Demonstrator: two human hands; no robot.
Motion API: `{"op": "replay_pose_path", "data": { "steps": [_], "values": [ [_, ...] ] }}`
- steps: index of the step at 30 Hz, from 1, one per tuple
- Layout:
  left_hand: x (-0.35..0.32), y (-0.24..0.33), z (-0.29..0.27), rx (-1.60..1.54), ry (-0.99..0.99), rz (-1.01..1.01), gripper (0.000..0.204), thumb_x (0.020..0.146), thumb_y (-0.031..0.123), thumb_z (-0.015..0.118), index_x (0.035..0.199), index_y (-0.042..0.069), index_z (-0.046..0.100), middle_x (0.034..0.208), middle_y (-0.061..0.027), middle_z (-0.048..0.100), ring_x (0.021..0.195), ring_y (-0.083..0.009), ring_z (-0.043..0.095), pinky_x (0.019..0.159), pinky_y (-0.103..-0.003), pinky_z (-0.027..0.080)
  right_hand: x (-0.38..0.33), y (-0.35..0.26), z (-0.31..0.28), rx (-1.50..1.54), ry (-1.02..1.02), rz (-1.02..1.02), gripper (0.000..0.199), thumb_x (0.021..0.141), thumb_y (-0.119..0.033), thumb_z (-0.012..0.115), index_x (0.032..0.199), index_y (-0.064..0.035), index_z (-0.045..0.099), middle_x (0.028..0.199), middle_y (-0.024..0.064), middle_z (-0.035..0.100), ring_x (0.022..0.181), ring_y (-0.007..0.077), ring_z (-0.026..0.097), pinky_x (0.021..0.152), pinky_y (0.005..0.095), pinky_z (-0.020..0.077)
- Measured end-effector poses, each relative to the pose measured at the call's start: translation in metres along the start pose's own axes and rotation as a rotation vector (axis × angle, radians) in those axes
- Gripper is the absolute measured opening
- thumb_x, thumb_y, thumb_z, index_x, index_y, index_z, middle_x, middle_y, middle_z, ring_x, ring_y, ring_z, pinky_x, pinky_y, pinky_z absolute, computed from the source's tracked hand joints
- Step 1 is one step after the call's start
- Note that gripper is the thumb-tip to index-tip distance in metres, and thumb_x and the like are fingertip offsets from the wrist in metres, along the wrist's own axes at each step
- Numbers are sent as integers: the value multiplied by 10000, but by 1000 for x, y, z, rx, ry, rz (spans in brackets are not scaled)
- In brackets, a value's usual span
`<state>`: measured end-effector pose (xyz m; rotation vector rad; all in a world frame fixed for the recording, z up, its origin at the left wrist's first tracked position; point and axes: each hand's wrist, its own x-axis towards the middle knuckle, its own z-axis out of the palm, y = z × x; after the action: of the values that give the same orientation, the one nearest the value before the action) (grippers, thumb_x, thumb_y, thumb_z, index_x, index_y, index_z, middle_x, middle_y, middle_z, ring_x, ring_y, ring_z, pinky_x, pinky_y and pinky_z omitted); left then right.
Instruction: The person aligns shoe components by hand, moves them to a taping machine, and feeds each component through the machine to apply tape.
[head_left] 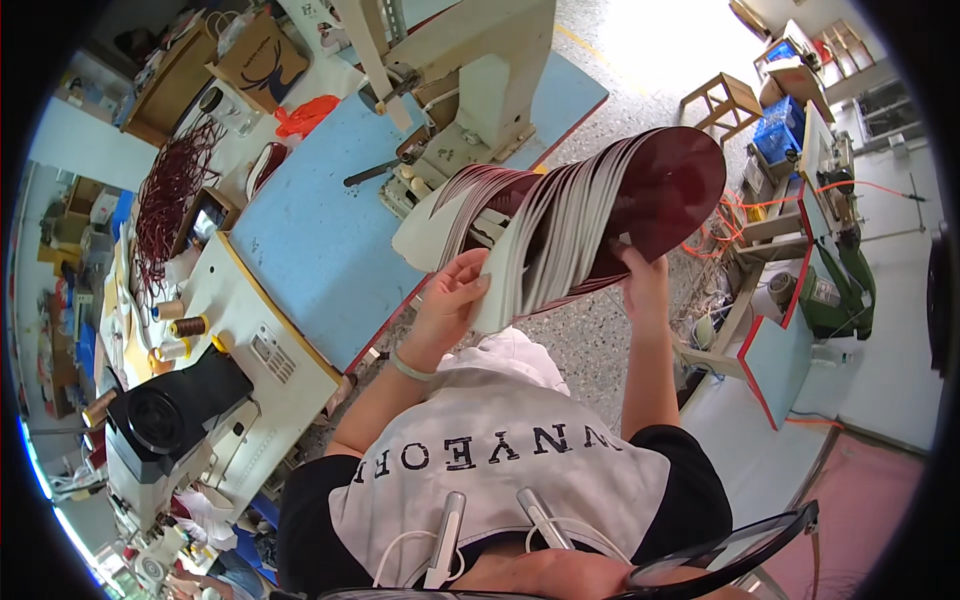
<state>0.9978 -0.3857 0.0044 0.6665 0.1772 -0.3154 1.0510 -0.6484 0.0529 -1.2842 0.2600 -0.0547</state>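
Note:
Both my hands hold a thick, fanned-out stack of dark red glossy cut pieces [560, 235] with pale undersides, which look like leather. My left hand [452, 300] has its thumb and fingers closed on the stack's near left edge, where pale layers overlap. At the right end my right hand [643, 280] grips the stack, its thumb lying on a dark red face and its other fingers hidden beneath. The layers spread leftward toward the base of a beige sewing machine [490, 100], above the front edge of a blue tabletop [300, 230].
On the left are thread spools [188, 326], a black machine [180, 400], a heap of dark red strips [175, 200] and a paper bag [262, 65]. A wooden stool [722, 100], a blue crate [778, 130] and a red-edged workbench [775, 370] stand on the right.

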Motion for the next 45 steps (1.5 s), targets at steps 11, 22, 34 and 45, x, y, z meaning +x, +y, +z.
{"op": "replay_pose_path", "data": {
  "steps": [11, 22, 34, 45],
  "values": [
    [-2, 22, 13, 962, -60, 368, 539, 827, 158, 664, 1287, -14, 443, 1281, -128, 485, 1196, -222, 481, 1019, -371, 391, -67, -17, 36, -617, 98, -428, 208, 793, -76, 672, 963, -15, 570, 804, 66, 562, 741, 206, 542, 697, 338, 440],
    [4, 16, 60, 1124, -132, 603, 682, 778, -118, 529, 1414, -30, 300, 1345, -203, 462, 1272, -296, 441, 1068, -368, 325, -78, -16, 39, -693, -74, -553, 282, 811, -141, 708, 1052, -32, 611, 934, 95, 641, 839, 229, 605, 777, 351, 472],
    [-11, 28, 80, 1477, -196, 727, 725, 759, -140, 464, 1442, -1, 265, 1423, -262, 348, 1361, -417, 295, 1101, -426, 282, -82, 38, 37, -275, -34, -206, 323, 786, 41, 651, 1091, 0, 553, 915, 49, 607, 765, 130, 591, 678, 268, 500],
    [0, 21, 75, 1568, -122, 722, 608, 839, -113, 506, 1403, -43, 292, 1414, -269, 361, 1350, -394, 330, 1107, -415, 285, -64, 18, 27, -376, 110, -159, 287, 927, -175, 600, 1149, 5, 576, 1120, 106, 616, 961, 168, 577, 835, 312, 464]
  ]
}}
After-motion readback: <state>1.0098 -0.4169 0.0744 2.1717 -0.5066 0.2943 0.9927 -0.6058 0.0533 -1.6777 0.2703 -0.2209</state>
